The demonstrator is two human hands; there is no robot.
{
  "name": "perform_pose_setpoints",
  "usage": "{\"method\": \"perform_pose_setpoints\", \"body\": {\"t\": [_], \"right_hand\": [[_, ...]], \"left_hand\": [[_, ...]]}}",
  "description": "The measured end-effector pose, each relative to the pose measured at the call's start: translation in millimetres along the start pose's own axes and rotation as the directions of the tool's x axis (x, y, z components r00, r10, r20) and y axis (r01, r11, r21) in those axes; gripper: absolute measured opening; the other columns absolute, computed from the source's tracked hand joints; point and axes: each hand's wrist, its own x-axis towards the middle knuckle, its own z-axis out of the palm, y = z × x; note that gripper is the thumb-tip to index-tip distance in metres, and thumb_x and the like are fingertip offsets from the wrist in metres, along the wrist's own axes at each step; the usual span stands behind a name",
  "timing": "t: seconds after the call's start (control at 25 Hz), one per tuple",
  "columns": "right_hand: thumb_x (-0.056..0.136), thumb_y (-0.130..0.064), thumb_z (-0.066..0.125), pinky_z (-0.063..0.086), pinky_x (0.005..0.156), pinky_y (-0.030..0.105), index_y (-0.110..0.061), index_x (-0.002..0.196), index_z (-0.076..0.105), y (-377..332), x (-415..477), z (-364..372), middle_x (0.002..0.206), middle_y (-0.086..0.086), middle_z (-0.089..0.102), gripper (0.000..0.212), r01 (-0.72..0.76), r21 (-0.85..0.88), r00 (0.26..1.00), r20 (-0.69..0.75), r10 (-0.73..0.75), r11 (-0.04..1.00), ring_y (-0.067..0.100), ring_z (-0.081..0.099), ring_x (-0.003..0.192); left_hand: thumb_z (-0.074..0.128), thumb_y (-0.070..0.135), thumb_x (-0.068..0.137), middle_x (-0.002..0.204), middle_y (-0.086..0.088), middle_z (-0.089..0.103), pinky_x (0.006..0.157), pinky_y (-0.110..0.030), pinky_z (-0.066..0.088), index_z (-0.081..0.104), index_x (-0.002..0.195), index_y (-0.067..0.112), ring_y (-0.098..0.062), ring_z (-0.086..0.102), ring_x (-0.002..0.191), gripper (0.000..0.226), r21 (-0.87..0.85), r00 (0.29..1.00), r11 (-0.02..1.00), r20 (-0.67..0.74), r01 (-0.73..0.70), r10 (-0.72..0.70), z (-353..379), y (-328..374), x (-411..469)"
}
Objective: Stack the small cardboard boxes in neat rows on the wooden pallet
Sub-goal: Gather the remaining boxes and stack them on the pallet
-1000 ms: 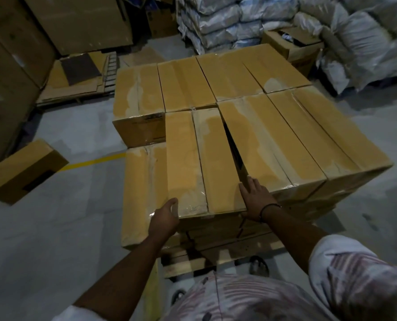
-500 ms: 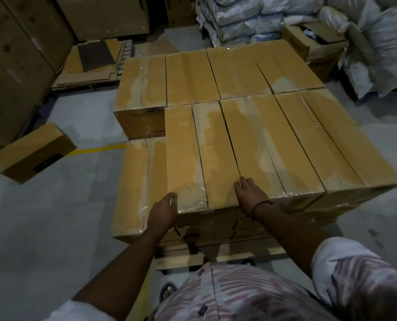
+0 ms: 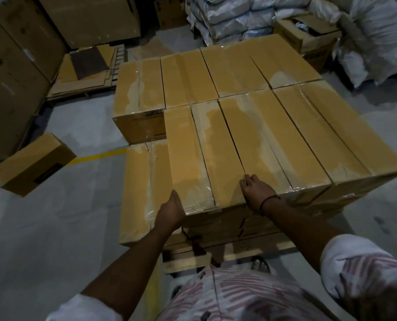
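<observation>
left hand (image 3: 171, 212) grips box (image 3: 204, 156) at near-left corner, fingers hidden | right hand (image 3: 256, 189) fingers curled over its near-right corner | box lies at left end of near top row, stack (image 3: 308, 135) on pallet (image 3: 186, 260)

Illumination is dim and warm and comes from above: the top faces of the cardboard boxes (image 3: 239, 135) are the brightest surfaces, while their side faces and the wooden pallet (image 3: 218, 258) fall into shadow. Clear tape (image 3: 202, 181) on the box tops returns pale, patchy glare. The floor (image 3: 42, 228) reads as flat grey, with soft, diffuse shadows beside the stack. The left hand (image 3: 171, 212) and right hand (image 3: 257, 191) are underexposed and show little surface detail. The frame corners darken. Wide-angle distortion bows straight box edges outward toward the borders. The shirt (image 3: 239, 297) at the bottom edge is soft and smeared, and fine detail is noisy throughout.
</observation>
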Motion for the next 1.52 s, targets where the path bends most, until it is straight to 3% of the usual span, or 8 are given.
{"method": "perform_pose_setpoints", "body": {"t": [0.24,0.4,0.56,0.68,0.84,1.04,1.28,1.52], "right_hand": [[0.075,-0.075,0.067,0.032,0.117,0.047,-0.012,0.157,0.018,5.0,-6.7,-1.4,0.167,0.012,0.006,0.114,-0.043,0.133,0.993,0.117,0.028,0.990,0.037,0.016,0.147],[0.075,-0.076,0.067,0.031,0.118,0.050,-0.012,0.156,0.023,8.4,-0.2,-8.0,0.168,0.009,0.002,0.112,-0.072,0.257,0.983,0.184,0.025,0.964,0.035,0.010,0.149],[0.080,-0.070,0.068,0.033,0.116,0.048,-0.009,0.143,0.042,14.5,7.0,-13.0,0.168,0.009,0.010,0.091,-0.074,0.263,0.978,0.208,0.019,0.962,0.034,0.016,0.148],[0.083,-0.062,0.070,0.041,0.108,0.047,-0.014,0.113,0.055,24.2,12.3,-16.6,0.165,0.011,0.019,0.058,-0.038,0.239,0.972,0.236,-0.020,0.970,0.035,0.029,0.140],[0.087,-0.043,0.073,0.048,0.098,0.045,-0.017,0.100,0.056,37.1,16.8,-21.0,0.153,0.007,0.032,0.034,0.035,0.214,0.977,0.197,-0.078,0.976,0.031,0.042,0.125],[0.090,-0.032,0.071,0.045,0.088,0.037,-0.018,0.104,0.059,48.6,25.3,-22.0,0.125,0.002,0.045,0.023,0.117,0.238,0.988,0.072,-0.138,0.964,0.028,0.046,0.116],[0.093,-0.036,0.068,0.038,0.114,0.046,-0.020,0.147,0.037,54.6,41.1,-16.6,0.160,0.009,0.017,0.064,0.129,0.249,0.983,0.093,-0.156,0.960,0.035,0.020,0.143],[0.101,-0.047,0.049,0.019,0.124,0.047,-0.015,0.161,0.004,55.6,50.5,-3.8,0.168,0.013,-0.010,0.082,0.164,0.159,0.972,0.140,-0.186,0.974,0.036,-0.004,0.154]], "left_hand": [[0.077,0.025,0.088,0.166,-0.022,0.011,0.099,-0.045,0.052,0.006,0.162,0.012,-0.044,0.047,0.132,0.104,-0.280,0.981,0.945,-0.035,0.172,-0.189,-15.0,-7.2,38.5],[0.065,0.045,0.096,0.167,-0.025,0.001,0.123,-0.042,0.015,0.006,0.160,0.000,-0.039,0.015,0.153,0.098,-0.525,0.745,0.739,-0.264,0.421,-0.612,-56.2,5.9,78.8],[0.061,0.027,0.100,0.148,-0.017,0.045,0.113,-0.052,0.039,0.035,0.141,0.011,-0.037,0.044,0.135,0.051,-0.730,0.954,0.615,0.211,0.299,-0.213,-30.8,39.0,84.2],[0.065,0.016,0.098,0.139,-0.011,0.050,0.103,-0.046,0.046,0.030,0.144,0.011,-0.029,0.050,0.127,0.058,-0.766,0.978,0.608,0.172,0.209,-0.119,-23.3,41.8,87.3],[0.064,0.013,0.098,0.141,-0.011,0.051,0.086,-0.039,0.051,0.025,0.149,0.014,-0.026,0.053,0.122,0.064,-0.665,0.985,0.728,0.152,0.166,-0.086,-24.6,26.5,96.3],[0.074,0.042,0.090,0.169,-0.018,-0.006,0.122,-0.054,0.024,-0.012,0.159,0.006,-0.044,0.007,0.153,0.116,-0.227,0.978,0.953,0.105,0.202,-0.182,-1.5,40.1,84.9],[0.057,0.078,0.083,0.165,-0.020,-0.024,0.121,-0.060,0.005,-0.011,0.160,0.011,-0.054,-0.016,0.149,0.123,0.222,0.996,0.974,0.062,0.054,-0.069,26.6,67.2,51.7],[0.060,0.073,0.084,0.168,-0.011,-0.019,0.122,-0.059,0.007,-0.006,0.162,0.019,-0.050,-0.015,0.151,0.116,0.298,0.995,0.955,0.091,0.009,-0.038,46.9,82.7,33.9]]}}
